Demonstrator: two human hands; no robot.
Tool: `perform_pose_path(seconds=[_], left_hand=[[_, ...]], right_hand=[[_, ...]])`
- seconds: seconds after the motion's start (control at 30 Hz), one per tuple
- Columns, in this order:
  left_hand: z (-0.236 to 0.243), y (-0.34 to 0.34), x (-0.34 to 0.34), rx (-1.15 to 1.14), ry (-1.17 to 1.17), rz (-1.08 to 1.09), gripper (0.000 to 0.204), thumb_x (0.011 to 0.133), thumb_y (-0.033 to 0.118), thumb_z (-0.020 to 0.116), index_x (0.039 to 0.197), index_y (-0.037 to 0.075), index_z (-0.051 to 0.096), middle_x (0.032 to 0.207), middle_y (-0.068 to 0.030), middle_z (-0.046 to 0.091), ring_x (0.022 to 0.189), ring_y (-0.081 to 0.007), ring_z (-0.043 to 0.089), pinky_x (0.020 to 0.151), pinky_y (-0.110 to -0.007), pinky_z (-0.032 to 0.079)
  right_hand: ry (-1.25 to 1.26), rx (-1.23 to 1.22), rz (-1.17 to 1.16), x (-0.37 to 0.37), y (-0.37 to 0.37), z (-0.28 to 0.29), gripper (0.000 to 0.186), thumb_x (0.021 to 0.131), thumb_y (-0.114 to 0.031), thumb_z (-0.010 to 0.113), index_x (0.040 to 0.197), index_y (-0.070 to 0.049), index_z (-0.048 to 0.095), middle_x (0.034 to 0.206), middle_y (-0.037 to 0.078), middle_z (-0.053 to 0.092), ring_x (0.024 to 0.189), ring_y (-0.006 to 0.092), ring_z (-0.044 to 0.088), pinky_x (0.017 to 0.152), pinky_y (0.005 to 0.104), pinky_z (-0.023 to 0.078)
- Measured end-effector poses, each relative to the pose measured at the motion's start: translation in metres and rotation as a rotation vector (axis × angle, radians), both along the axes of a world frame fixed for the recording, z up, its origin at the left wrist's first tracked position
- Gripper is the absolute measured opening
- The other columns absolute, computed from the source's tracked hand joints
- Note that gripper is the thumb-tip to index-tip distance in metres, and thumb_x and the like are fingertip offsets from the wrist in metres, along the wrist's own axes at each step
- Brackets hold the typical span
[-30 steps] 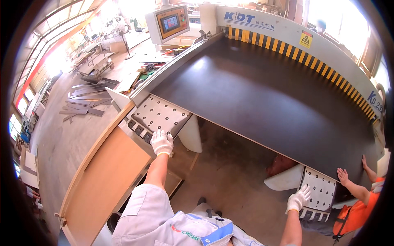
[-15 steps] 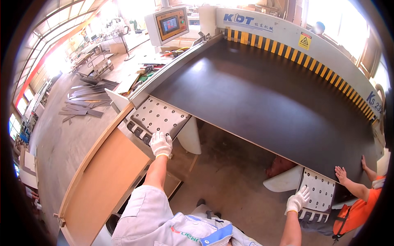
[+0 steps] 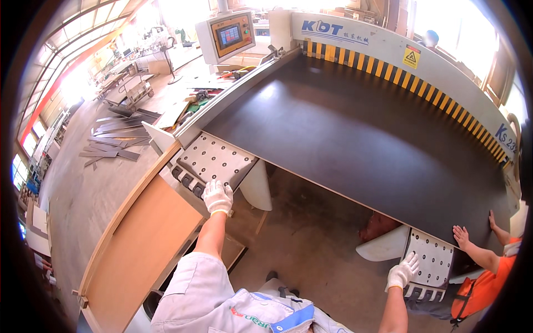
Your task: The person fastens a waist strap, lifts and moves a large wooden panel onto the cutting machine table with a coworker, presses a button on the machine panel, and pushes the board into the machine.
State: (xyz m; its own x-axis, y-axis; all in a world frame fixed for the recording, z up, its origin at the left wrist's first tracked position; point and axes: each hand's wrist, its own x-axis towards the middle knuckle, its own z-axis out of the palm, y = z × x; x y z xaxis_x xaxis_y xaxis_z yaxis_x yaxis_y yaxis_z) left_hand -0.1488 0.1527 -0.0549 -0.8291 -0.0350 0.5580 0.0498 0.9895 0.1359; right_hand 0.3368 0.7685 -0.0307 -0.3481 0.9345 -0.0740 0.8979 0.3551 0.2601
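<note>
A large dark panel (image 3: 344, 133) lies across the bed of a panel saw, its far edge by the striped guard. My left hand (image 3: 217, 197), in a white glove, rests at the near edge of the left dotted support table (image 3: 217, 158), fingers stretched out. The gloved right hand (image 3: 403, 271) touches the left edge of the right dotted support table (image 3: 430, 258), its fingers spread. Neither holds anything. Both are apart from the panel. At the far right, a co-worker's bare hands (image 3: 461, 237) lie on the panel.
A white machine beam (image 3: 383, 41) with a yellow-black striped strip (image 3: 400, 76) spans the back. A control box with a screen (image 3: 229, 36) stands behind. To the left are a wooden frame (image 3: 150, 222) and dark offcut strips (image 3: 119, 136) on the floor. The co-worker's orange top (image 3: 486, 294) is close on the right.
</note>
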Motion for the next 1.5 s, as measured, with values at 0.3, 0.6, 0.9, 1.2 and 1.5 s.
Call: perform_pose_path(seconds=[0.3,0.6,0.9,1.2,1.5], left_hand=[[-0.002,0.000,-0.001,-0.005,0.026,-0.003,0.047,0.103,0.041,0.071,0.128,0.002,0.079,0.148,-0.0198,0.075,0.142,-0.0448,0.066,0.119,-0.060,0.050],[0.000,-0.003,-0.001,-0.004,0.024,-0.010,0.047,0.103,0.041,0.072,0.128,0.002,0.079,0.147,-0.0201,0.075,0.142,-0.0443,0.066,0.120,-0.059,0.050],[0.003,-0.003,0.003,-0.009,0.008,0.007,0.047,0.104,0.042,0.071,0.130,0.003,0.077,0.151,-0.0201,0.073,0.143,-0.0440,0.065,0.120,-0.058,0.050],[0.007,-0.002,0.005,0.017,-0.056,-0.013,0.048,0.105,0.042,0.069,0.131,0.002,0.078,0.149,-0.0210,0.074,0.143,-0.0435,0.066,0.122,-0.058,0.049],[0.006,0.006,-0.009,-0.016,0.048,-0.121,0.037,0.106,0.035,0.068,0.115,0.000,0.077,0.126,-0.0248,0.078,0.123,-0.0451,0.070,0.112,-0.056,0.056]], right_hand=[[-0.005,0.012,0.006,0.000,0.000,-0.002,0.083,0.106,-0.016,0.054,0.183,-0.006,0.028,0.191,0.016,0.029,0.174,0.0385,0.032,0.144,0.0532,0.021],[0.017,0.001,0.008,-0.003,-0.004,0.002,0.084,0.105,-0.015,0.056,0.183,-0.005,0.027,0.191,0.017,0.029,0.174,0.0393,0.032,0.144,0.0536,0.020],[0.031,0.003,0.027,-0.003,-0.003,0.000,0.087,0.103,-0.015,0.057,0.183,-0.005,0.026,0.191,0.018,0.029,0.174,0.0400,0.032,0.144,0.0534,0.020],[0.094,0.078,0.038,0.013,0.012,-0.029,0.090,0.097,-0.015,0.063,0.181,-0.005,0.032,0.189,0.019,0.033,0.173,0.0409,0.035,0.143,0.0525,0.024],[0.173,0.044,0.100,0.017,0.015,-0.032,0.086,0.100,-0.018,0.058,0.180,0.000,0.032,0.186,0.027,0.036,0.169,0.0494,0.039,0.142,0.0625,0.021]])
